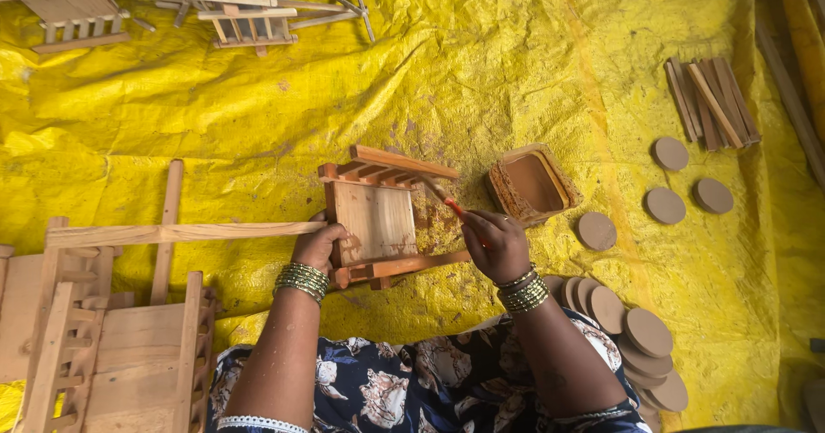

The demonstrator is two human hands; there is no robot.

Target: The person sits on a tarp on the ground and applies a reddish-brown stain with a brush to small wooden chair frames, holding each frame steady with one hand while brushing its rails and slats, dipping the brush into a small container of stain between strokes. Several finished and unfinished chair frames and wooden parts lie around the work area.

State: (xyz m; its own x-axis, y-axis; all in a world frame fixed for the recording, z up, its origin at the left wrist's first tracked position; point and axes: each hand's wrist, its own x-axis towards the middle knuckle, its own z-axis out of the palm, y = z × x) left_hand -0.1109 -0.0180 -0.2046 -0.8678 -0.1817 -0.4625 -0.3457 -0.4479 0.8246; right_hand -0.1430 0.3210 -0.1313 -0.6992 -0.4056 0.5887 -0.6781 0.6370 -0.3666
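Yellow tarp [516,72] is covering the whole floor, crumpled and stained brown near its middle. Sitting at the tarp's middle is a small wooden rack [375,220], a slatted piece with a flat panel, partly coated reddish-brown. Left hand [316,246] is gripping the rack's left edge, fingers curled round it, steadying it. Right hand [497,242] is pinching a thin orange-handled brush [443,199], its tip lying over the rack's upper right corner.

Step, as I judge it: staining the rack, roughly midway, since the panel is looking mostly bare. Next move is probably calling for a dip and a turn of the piece to reach the raw faces.

Just right of the rack, a square tub [533,186] is standing open, holding brown stain, its rim crusted.

Round wooden discs [640,347] are overlapping along the tarp's lower right edge, more lying loose [669,203] toward the right edge. A bundle of stained sticks [711,102] is resting near the upper right corner. Unpainted racks [112,347] are piling at the lower left corner, others [236,8] along the top edge.
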